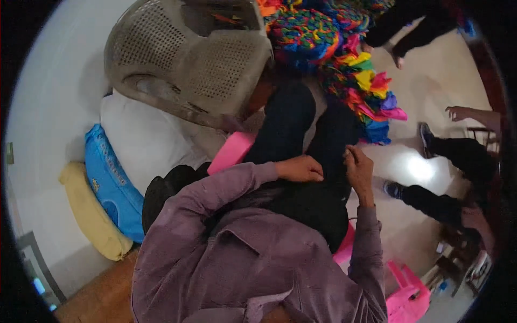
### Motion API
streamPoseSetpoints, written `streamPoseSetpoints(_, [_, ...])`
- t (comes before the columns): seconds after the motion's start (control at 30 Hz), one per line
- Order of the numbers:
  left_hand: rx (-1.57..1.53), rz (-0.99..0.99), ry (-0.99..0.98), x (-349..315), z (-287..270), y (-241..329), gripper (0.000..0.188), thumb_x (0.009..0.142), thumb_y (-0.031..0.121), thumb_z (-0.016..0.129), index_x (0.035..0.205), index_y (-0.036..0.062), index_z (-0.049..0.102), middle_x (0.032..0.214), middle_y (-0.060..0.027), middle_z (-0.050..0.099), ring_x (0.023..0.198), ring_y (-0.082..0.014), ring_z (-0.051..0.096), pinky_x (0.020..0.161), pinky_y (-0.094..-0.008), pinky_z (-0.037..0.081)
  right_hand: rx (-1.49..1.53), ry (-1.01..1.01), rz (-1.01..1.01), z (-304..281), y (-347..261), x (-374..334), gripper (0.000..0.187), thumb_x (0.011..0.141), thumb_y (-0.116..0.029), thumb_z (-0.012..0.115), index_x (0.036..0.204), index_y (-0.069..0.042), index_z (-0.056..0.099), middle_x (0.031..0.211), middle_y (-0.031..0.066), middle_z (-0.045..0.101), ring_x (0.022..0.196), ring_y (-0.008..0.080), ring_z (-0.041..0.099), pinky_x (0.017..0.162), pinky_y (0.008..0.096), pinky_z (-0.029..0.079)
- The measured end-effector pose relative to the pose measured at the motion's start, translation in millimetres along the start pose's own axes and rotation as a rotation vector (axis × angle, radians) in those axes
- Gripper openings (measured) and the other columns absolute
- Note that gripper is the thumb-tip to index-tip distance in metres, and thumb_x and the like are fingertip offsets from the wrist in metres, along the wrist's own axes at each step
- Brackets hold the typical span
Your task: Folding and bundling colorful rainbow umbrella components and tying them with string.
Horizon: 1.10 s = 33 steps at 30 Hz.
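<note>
Head view: left hand [300, 169] rests flat on the dark trousers [309, 194] over the lap, fingers together, holding nothing. Right hand [358, 168] is raised just beside it, fingertips pinched near the thumb; can't tell if they hold a thread or something small. Multicoloured cloth pile [344, 59] lies ahead past the knees, next to a tipped plastic chair [188, 59]. Another person's legs [452, 172] stand close on the right. Risk: anything small in that pinch drops into dark fabric and gets lost; the pile is a stretch away, so leaning could tip the pink stool [231, 152].
</note>
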<state>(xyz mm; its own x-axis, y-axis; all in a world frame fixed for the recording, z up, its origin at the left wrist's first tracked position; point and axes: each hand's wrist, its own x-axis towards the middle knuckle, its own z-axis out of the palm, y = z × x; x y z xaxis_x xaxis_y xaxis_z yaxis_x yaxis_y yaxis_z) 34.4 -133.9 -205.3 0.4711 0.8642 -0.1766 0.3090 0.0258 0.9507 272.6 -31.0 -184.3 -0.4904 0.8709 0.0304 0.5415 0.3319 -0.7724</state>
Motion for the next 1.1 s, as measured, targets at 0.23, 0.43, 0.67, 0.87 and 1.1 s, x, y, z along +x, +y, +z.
streamPoseSetpoints(0.23, [-0.528,-0.199,0.138,11,-95,19,0.033,0.107,0.024,0.06,0.129,-0.0011,0.063,0.1,-0.013,0.074,0.088,-0.0198,0.074,0.076,-0.0319,0.061,0.004,-0.027,-0.002,-18,-28,51,0.021,0.099,-0.016,0.065,0.113,-0.002,0.072,0.096,0.0213,0.075,0.085,0.0367,0.074,0.075,0.0429,0.056])
streamPoseSetpoints(0.43, [-0.343,-0.201,0.402,17,-138,32,0.031,0.107,0.022,0.06,0.127,-0.0008,0.064,0.102,-0.0124,0.074,0.085,-0.0184,0.074,0.073,-0.0299,0.059,-0.116,0.073,-0.17,-34,28,72,0.022,0.098,-0.011,0.065,0.115,0.0,0.072,0.091,0.0169,0.074,0.083,0.0255,0.073,0.074,0.0365,0.055])
streamPoseSetpoints(0.67, [-0.342,-0.248,0.623,52,-135,17,0.025,0.105,0.02,0.061,0.122,0.0022,0.066,0.096,-0.0068,0.073,0.075,-0.0105,0.067,0.065,-0.0233,0.053,0.029,0.067,0.183,-74,106,71,0.023,0.098,-0.018,0.062,0.11,-0.001,0.073,0.096,0.0211,0.074,0.087,0.0351,0.073,0.075,0.0429,0.056])
streamPoseSetpoints(0.87, [-0.193,-0.318,0.628,96,-129,30,0.022,0.104,0.021,0.063,0.118,0.005,0.069,0.087,-0.0034,0.071,0.065,-0.0078,0.062,0.057,-0.0226,0.049,-0.052,0.071,0.186,-81,170,73,0.024,0.098,-0.018,0.062,0.105,0.001,0.074,0.083,0.0164,0.073,0.074,0.027,0.072,0.068,0.0392,0.055])
streamPoseSetpoints(1.1, [-0.166,-0.431,0.658,144,-131,47,0.02,0.103,0.022,0.065,0.112,0.0056,0.071,0.076,-0.002,0.068,0.057,-0.0072,0.057,0.049,-0.0237,0.045,-0.086,0.016,0.162,-98,202,87,0.027,0.096,-0.025,0.061,0.104,-0.004,0.075,0.091,0.0216,0.074,0.081,0.042,0.07,0.073,0.0501,0.055])
